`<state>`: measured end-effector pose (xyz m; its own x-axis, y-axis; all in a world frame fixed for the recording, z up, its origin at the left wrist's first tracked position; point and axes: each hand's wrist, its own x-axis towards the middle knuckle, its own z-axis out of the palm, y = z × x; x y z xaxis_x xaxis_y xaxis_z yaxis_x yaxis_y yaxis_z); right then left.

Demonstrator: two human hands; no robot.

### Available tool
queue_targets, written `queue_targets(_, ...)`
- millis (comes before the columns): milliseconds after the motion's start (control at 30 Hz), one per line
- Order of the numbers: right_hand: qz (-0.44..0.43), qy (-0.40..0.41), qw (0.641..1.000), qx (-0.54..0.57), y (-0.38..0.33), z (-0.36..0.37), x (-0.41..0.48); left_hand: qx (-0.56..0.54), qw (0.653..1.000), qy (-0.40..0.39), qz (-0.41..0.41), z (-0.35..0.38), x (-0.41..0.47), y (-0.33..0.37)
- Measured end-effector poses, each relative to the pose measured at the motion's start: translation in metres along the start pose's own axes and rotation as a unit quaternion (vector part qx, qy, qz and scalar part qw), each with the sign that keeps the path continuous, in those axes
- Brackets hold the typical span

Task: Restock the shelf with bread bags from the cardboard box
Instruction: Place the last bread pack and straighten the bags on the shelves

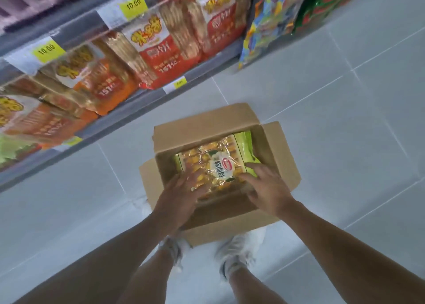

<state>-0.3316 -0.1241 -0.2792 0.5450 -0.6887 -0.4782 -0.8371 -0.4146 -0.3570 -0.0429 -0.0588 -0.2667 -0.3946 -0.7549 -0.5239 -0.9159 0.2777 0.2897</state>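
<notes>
An open cardboard box (202, 124) stands on the floor in front of my feet. Inside it lies a bread bag (220, 158), clear plastic with green ends and yellow-brown rolls. My left hand (181, 193) reaches over the box's near wall, its spread fingers at the bag's left near corner. My right hand (264, 186) hovers at the bag's right near side with fingers spread and relaxed. Neither hand grips the bag. The shelf (128, 117) runs along the left, its lower levels filled with red and orange snack packs.
Yellow price tags (134, 4) line the shelf edges. Colourful hanging bags (276, 16) fill the top right. The box flaps (285, 156) stand open on all sides. Pale floor tiles (345, 110) spread to the right. My white shoes (232, 253) stand just behind the box.
</notes>
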Motion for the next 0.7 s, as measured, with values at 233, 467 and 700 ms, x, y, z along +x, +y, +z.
queue_targets(233,0.153,-0.01,0.984,0.096,0.037,0.085,0.075,-0.241,0.939,-0.001,-0.246,0.088,0.067,-0.028)
queue_targets(467,0.434,-0.004,0.851,0.296,0.075,0.137,0.136,-0.582,0.599,0.017,-0.55,0.122,0.124,-0.049)
queue_targets(700,0.448,-0.007,0.847,0.286,0.086,0.152,0.156,-0.656,0.546,0.025,-0.52,0.13,0.138,-0.052)
